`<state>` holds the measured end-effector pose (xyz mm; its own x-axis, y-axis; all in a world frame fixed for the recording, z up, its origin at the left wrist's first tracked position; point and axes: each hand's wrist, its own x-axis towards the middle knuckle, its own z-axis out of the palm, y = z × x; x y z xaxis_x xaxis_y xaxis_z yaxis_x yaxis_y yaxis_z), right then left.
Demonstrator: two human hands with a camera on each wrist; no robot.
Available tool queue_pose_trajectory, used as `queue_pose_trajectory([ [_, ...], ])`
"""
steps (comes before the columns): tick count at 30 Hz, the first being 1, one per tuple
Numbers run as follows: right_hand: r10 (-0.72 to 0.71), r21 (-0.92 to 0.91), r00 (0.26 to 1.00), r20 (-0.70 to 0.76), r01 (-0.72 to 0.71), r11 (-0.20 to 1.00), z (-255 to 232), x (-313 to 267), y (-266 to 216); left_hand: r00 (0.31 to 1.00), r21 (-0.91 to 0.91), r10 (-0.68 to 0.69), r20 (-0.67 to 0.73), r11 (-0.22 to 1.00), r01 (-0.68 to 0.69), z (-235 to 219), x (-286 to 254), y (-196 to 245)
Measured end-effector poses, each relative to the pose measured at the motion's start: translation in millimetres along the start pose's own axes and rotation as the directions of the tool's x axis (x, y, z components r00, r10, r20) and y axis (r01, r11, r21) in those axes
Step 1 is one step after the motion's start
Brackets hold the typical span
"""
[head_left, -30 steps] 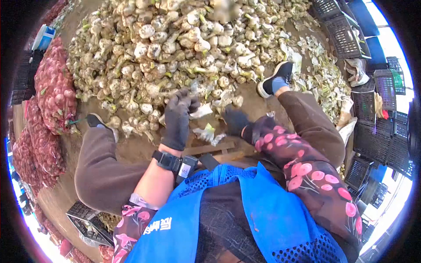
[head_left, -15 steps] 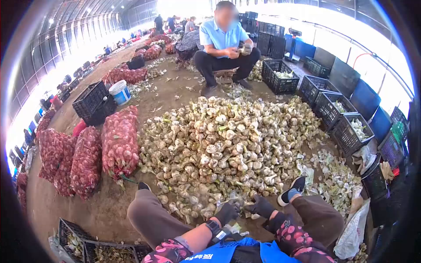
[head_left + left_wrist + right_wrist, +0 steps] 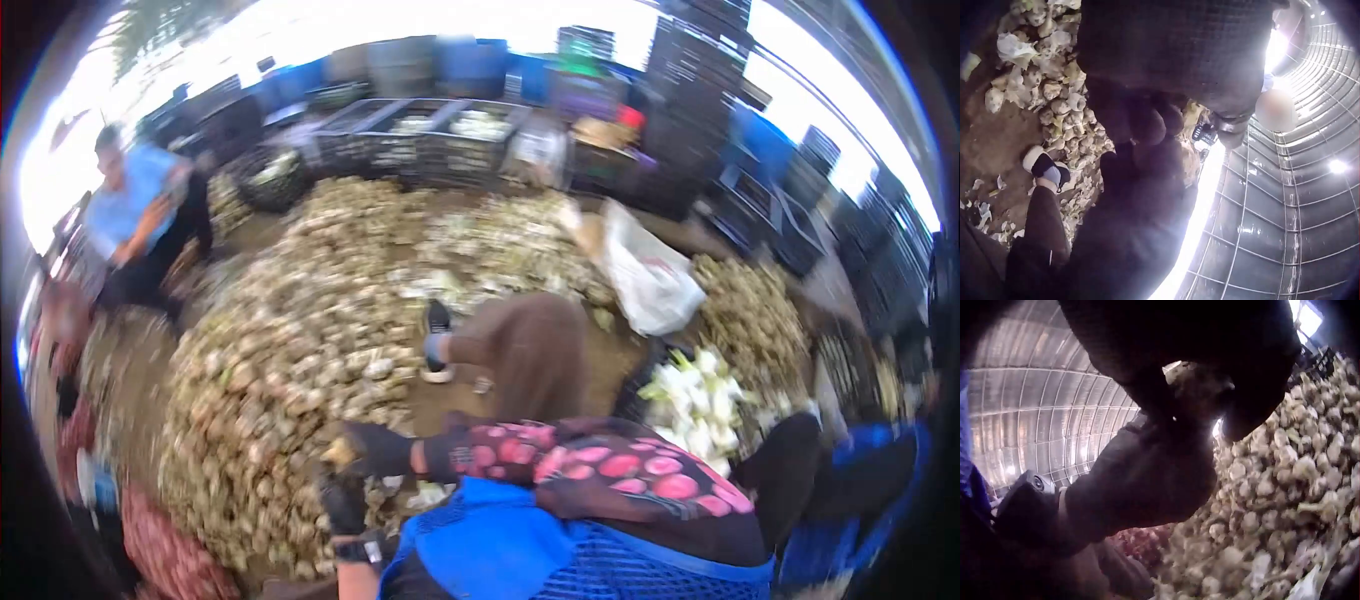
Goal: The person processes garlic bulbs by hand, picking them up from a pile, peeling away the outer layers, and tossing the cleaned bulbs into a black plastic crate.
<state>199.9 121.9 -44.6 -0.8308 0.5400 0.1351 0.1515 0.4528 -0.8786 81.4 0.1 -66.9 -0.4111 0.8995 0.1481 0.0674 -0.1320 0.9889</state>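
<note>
Along the near edge of the garlic heap (image 3: 285, 370), left hand (image 3: 345, 503) and right hand (image 3: 382, 450) grip one bulb (image 3: 341, 453), fingers curled, beside brown ground (image 3: 445, 398).

Garlic heap (image 3: 290, 335) spreads left of and beyond the right hand (image 3: 375, 450), crates (image 3: 455, 150) lined up behind it. Shoe (image 3: 436, 330) ahead of the hand, sack (image 3: 650, 280) farther right, person (image 3: 140, 205) seated far left.

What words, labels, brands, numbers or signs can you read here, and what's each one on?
No text can be read.
The pale tag on the left wrist's device is too small and blurred.
Any print on the white sack or dark stacked crates is too blurred to make out.
</note>
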Motion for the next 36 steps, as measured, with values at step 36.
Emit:
queue_pose_trajectory([
  [36,-0.383,-0.263,0.916,-0.119,0.343,0.902,-36,-18,15,0.978,0.196,-0.044,0.203,0.981,0.003,10,32,13],
])
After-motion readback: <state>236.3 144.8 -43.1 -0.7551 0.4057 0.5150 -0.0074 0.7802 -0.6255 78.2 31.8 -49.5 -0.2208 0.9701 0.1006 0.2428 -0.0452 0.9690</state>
